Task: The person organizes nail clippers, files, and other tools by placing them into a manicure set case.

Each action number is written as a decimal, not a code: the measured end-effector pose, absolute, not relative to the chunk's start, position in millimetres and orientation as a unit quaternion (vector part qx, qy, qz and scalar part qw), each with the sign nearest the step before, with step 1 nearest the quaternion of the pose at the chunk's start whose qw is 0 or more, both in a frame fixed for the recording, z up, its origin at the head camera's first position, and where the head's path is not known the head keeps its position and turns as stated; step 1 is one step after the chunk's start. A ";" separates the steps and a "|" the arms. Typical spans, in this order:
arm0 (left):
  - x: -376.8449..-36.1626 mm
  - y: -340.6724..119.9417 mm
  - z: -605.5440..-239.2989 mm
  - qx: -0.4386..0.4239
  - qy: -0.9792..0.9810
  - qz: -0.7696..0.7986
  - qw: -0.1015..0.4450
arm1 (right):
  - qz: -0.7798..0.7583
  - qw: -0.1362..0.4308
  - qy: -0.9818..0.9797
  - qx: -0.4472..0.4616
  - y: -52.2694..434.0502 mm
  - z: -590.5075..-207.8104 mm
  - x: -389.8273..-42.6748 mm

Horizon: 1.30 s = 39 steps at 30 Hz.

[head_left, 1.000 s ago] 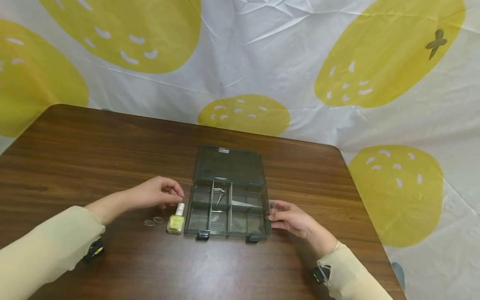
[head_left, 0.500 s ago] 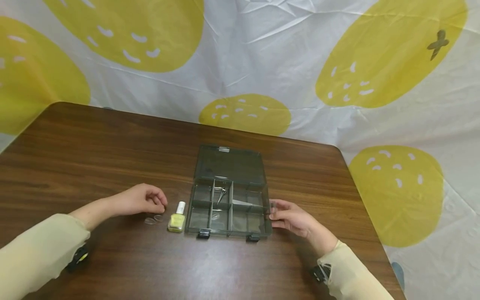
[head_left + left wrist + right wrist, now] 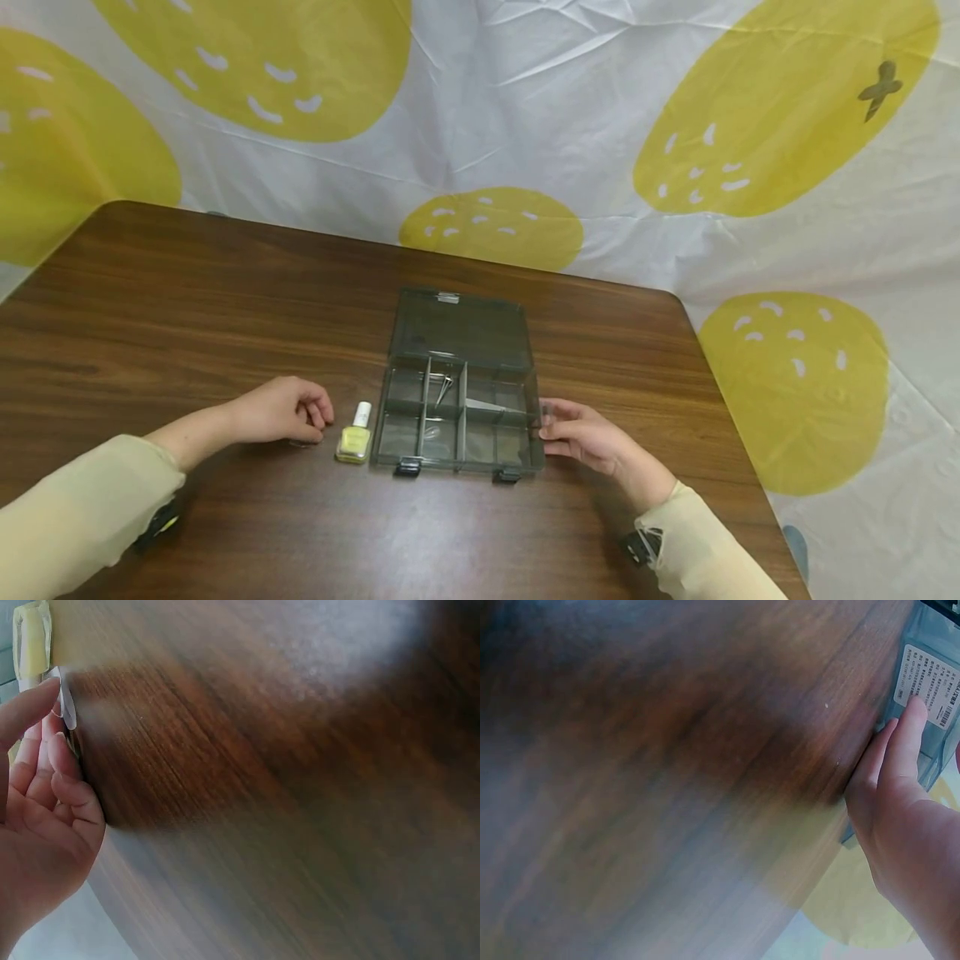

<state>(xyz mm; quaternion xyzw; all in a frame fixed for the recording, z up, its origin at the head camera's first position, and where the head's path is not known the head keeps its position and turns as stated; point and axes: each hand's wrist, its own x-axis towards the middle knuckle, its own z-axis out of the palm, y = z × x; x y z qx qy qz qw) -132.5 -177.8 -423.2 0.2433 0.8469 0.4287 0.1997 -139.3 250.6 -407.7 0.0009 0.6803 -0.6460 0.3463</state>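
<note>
In the head view, my left hand (image 3: 281, 412) is low over the table beside a clear oval piece (image 3: 306, 443), its thumb tip overlapping it. The left wrist view shows the thumb at that clear piece (image 3: 67, 709), fingers loosely bent; they partly hide it. A bottle of yellow nail polish (image 3: 353, 442) with a white cap stands upright between this hand and a grey see-through compartment box (image 3: 459, 471). My right hand (image 3: 588, 435) rests at the box's right side. In the right wrist view, one straight finger touches a printed label (image 3: 928, 684) on the box.
The box lid (image 3: 459, 332) lies folded back. Small metal tools (image 3: 444, 389), a pale strip (image 3: 486, 406) and clear pieces (image 3: 432, 433) are in the compartments. A wooden table (image 3: 225, 333) bears everything; a white curtain (image 3: 525, 108) with yellow shapes hangs behind.
My left hand has moved left and towards me, from above the polish bottle cap down to the clear oval pieces, now mostly covering them. My right hand and the box have stayed put.
</note>
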 end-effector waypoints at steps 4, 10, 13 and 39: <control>-131.6 -177.6 -421.4 0.249 0.847 0.425 0.199 | -0.648 0.348 0.678 -0.002 251.1 -407.8 -139.3; -133.4 -180.7 -420.3 0.244 0.844 0.436 0.196 | -0.649 0.349 0.676 -0.002 251.4 -407.8 -139.6; -134.3 -181.3 -419.7 0.234 0.838 0.448 0.206 | -0.650 0.350 0.674 -0.002 251.3 -407.9 -139.8; -139.3 -151.4 -399.6 0.207 0.825 0.477 0.223 | -0.652 0.349 0.673 -0.002 253.3 -406.0 -137.2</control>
